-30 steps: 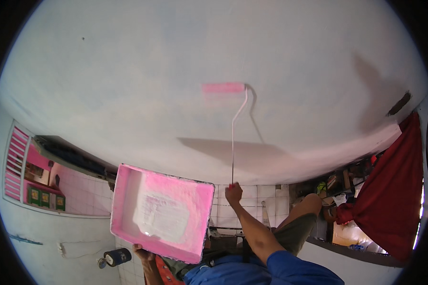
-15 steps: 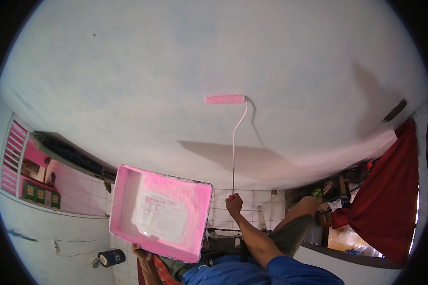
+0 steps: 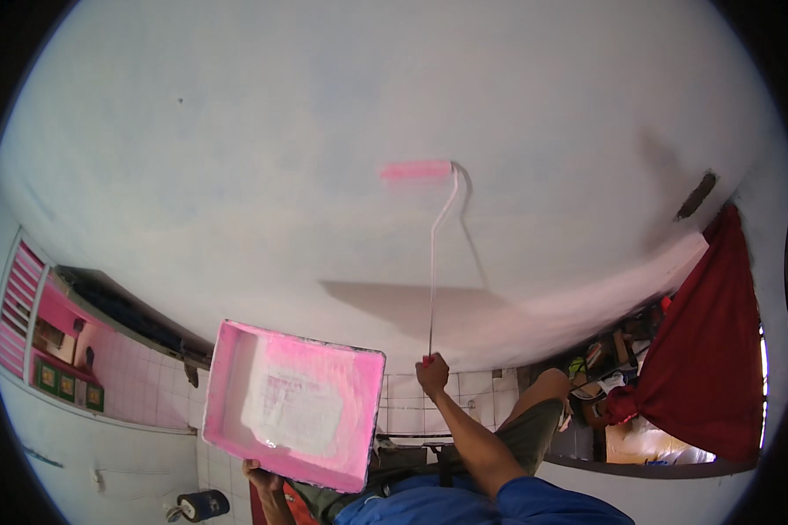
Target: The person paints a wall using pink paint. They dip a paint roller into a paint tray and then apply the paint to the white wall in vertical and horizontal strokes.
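My right hand grips the red handle of a paint roller with a long thin frame. Its pink roller sleeve lies against the pale wall, slightly blurred. With my left hand I hold a pink paint tray by its lower left edge; the fingers beneath it are partly hidden. White paint pools over the middle of the tray, which is tilted toward me. Shadows of the tray and roller fall on the wall.
At the right hangs a knotted red curtain beside cluttered shelves. A dark bucket is at lower left. A dark ledge runs along the left by a slatted pink window. The wall has a dark hole.
The roller sleeve has moved slightly up the wall. The view has shifted a little, so the tray sits slightly lower in the picture. Both hands keep their grips.
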{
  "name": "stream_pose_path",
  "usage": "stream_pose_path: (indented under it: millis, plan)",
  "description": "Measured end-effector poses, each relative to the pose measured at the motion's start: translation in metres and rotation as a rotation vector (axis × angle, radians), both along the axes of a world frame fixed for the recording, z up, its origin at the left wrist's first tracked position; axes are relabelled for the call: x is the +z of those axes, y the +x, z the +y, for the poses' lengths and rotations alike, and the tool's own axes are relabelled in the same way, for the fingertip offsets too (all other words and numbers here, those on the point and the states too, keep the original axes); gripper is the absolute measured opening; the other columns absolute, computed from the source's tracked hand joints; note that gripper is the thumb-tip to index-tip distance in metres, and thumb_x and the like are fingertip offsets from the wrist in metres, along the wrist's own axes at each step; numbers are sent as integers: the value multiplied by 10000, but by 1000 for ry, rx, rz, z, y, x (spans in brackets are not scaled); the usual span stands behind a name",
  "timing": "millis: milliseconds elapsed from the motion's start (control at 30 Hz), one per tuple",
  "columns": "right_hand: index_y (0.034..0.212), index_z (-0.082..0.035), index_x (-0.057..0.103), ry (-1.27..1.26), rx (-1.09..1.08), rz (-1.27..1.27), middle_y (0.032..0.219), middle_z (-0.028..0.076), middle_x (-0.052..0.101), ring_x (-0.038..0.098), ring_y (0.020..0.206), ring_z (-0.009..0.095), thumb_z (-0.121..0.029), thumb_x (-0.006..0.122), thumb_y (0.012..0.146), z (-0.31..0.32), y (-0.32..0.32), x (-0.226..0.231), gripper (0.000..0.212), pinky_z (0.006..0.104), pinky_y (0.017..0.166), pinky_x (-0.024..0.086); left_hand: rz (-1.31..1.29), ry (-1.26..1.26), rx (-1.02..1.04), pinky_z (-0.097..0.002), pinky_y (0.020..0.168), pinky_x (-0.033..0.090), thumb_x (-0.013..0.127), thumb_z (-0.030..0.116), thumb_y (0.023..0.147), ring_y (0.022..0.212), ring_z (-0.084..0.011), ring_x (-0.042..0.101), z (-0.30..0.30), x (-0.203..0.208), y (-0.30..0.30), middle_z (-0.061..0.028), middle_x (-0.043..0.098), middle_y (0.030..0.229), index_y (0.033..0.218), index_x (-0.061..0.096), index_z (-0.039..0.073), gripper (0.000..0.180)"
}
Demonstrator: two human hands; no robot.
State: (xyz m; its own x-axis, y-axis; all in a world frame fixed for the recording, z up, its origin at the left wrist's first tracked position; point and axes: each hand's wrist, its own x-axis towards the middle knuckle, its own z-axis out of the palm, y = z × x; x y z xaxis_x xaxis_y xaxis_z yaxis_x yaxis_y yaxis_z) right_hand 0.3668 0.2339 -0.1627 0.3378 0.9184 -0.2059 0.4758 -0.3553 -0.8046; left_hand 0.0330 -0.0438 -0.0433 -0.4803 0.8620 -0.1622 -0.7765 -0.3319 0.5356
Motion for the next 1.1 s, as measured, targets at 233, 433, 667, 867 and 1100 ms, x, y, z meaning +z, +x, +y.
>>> stream_pose_path:
  millis: [233, 433, 667, 867, 1100]
  plan:
    - [826, -127, 591, 241, 20, 41, 728, 34, 658, 651, 721, 255, -192, 675, 707, 36, 10, 83, 160, 397, 627, 507, -1, -103, 24, -484, 781, 481, 581, 106, 600, 853, -260, 573, 17, 52, 49, -66, 589, 909, 1048, 555, 78, 450]
    - [723, -41, 523, 550, -147, 197, 638, 77, 578, 565, 582, 190, -120, 681, 692, -14, 32, 165, 180, 309, 568, 465, -219, -64, -88, -615, 963, 359, 604, 101, 535, 1055, -370, 514, -9, -43, -36, -132, 573, 1104, 1202, 516, 63, 674]
    - [852, -42, 528, 570, -282, 201, 766, 23, 584, 550, 689, 90, -45, 702, 687, -101, 121, 284, 240, 268, 615, 477, -98, -226, -20, -572, 949, 390, 641, 136, 564, 1033, -344, 523, 3, 2, -20, -123, 574, 1089, 1197, 505, 62, 652]
    - [955, -12, 527, 703, -554, -40, 847, 67, 584, 557, 774, 155, -80, 670, 756, -187, 225, 267, 254, 308, 738, 467, -211, -98, -243, -549, 950, 401, 633, 130, 577, 1037, -337, 522, 13, -23, -40, -121, 576, 1093, 1192, 506, 59, 633]
    - [951, -9, 534, 787, -598, -143, 791, 92, 576, 551, 727, 204, -209, 657, 792, -237, 248, 215, 283, 322, 688, 448, -193, -91, -305, -520, 939, 416, 616, 87, 572, 1049, -332, 522, 6, -16, -65, -131, 584, 1086, 1164, 531, 73, 598]
